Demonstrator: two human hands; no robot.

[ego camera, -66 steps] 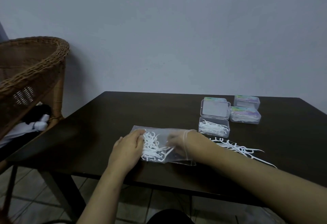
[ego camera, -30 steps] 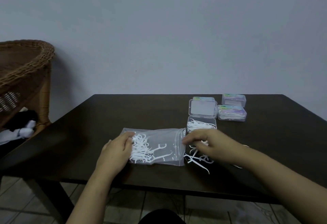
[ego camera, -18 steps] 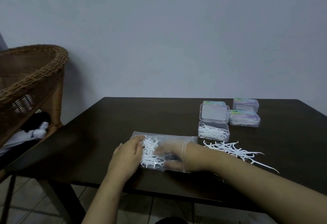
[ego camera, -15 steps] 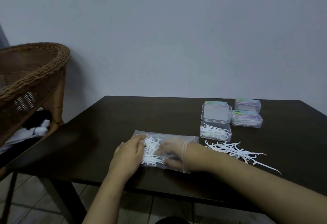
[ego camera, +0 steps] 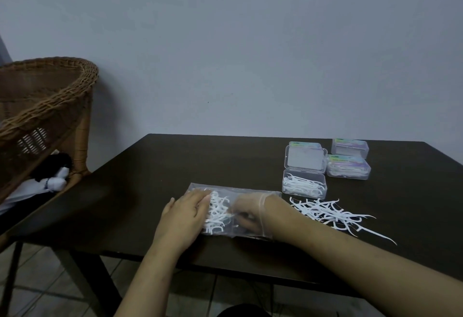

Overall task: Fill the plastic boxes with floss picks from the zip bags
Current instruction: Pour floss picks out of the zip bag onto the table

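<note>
A clear zip bag point(ego camera: 250, 191) lies flat on the dark table point(ego camera: 175, 166) with white floss picks point(ego camera: 216, 210) bunched in its left half. My left hand point(ego camera: 184, 216) presses flat on the bag's left end. My right hand point(ego camera: 246, 214) is inside the bag through its right opening, seen through the plastic, fingers curled around picks. An open plastic box point(ego camera: 304, 186) partly filled with picks sits behind the bag, its lid point(ego camera: 305, 158) folded back. A loose pile of picks point(ego camera: 325, 212) lies on the table to the right.
Two closed boxes, one filled point(ego camera: 349, 170) and one behind it point(ego camera: 350, 146), stand at the back right. A wicker chair point(ego camera: 50, 91) with a white and black bundle point(ego camera: 53, 178) stands left of the table. The table's front edge runs just under my forearms.
A second ago my right hand was outside the bag over the loose picks. It has since slid into the bag and stays there. My left hand keeps holding the bag's end.
</note>
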